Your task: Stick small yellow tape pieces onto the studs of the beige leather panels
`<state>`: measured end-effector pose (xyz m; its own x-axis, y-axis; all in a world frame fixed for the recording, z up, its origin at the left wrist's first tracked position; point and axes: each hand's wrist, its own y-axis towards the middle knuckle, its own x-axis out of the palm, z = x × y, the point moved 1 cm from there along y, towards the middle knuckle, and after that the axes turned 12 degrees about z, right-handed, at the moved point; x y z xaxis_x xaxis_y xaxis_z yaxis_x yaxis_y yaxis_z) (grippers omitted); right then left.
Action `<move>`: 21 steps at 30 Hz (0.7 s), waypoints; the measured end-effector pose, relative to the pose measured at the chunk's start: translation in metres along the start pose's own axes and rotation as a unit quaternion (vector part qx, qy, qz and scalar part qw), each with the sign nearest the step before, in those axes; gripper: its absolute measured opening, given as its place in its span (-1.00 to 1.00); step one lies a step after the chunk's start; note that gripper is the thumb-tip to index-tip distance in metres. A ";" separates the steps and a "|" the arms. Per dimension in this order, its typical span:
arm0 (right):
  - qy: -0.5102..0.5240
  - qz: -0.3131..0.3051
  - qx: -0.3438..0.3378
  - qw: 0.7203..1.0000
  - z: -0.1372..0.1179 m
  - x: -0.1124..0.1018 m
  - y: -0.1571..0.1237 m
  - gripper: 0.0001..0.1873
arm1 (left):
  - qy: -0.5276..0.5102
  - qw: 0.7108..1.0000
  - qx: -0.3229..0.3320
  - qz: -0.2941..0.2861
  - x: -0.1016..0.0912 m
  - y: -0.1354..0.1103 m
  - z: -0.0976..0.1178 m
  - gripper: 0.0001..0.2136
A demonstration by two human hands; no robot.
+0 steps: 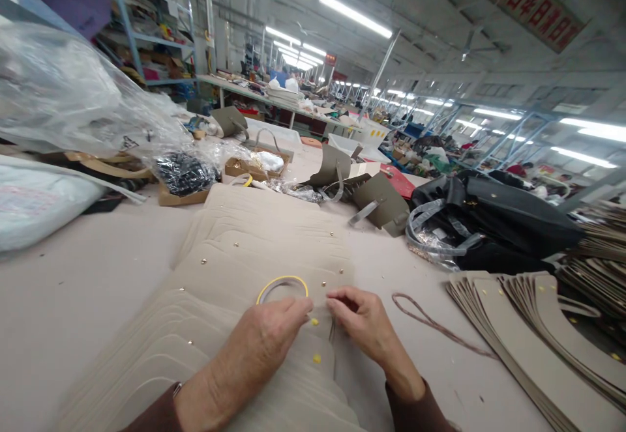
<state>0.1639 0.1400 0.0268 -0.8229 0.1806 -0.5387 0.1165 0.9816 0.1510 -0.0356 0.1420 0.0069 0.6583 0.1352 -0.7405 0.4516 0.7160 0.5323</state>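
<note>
A roll of yellow tape [283,279] stands up from my left hand [268,333], whose fingers are closed around its lower part. Close by on the right, my right hand [364,322] has its thumb and forefinger pinched near a small metal stud; whatever may be between the fingertips is too small to make out. Beneath both hands, overlapping beige panels [264,223] lie fanned out in a long stack, with small metal studs along both sides. Two bits of yellow tape [317,358] show on the panels just below the fingertips.
A brown cord loop [425,318] lies right of my right hand. Further right are stacked curved beige strips [518,328] and a black bag [508,214]. Olive pieces [379,201], an open carton [183,197] and plastic wrapping [73,93] sit beyond the panels.
</note>
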 end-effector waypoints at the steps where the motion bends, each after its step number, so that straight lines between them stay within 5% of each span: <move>1: 0.020 0.014 -0.014 1.000 -0.002 0.000 -0.001 -0.81 | -0.016 1.000 0.013 0.020 0.001 -0.001 -0.001 -0.75; 9: 0.037 -0.012 -0.222 0.974 -0.022 0.010 -0.012 -0.82 | -0.010 0.995 0.059 0.077 0.005 -0.007 -0.001 -0.57; 16: -0.045 0.046 -0.295 0.953 -0.014 0.025 -0.016 -0.81 | -0.060 0.997 0.021 0.043 0.004 -0.007 0.001 -0.74; 21: -0.063 0.099 -0.285 0.951 -0.007 0.030 -0.016 -0.81 | -0.052 0.998 -0.027 0.004 0.001 -0.001 0.002 -0.84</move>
<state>0.1332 0.1291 0.0142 -0.7385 0.4003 -0.5425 -0.0868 0.7415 0.6654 -0.0339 0.1403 0.0062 0.7224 0.0721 -0.6878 0.4138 0.7518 0.5134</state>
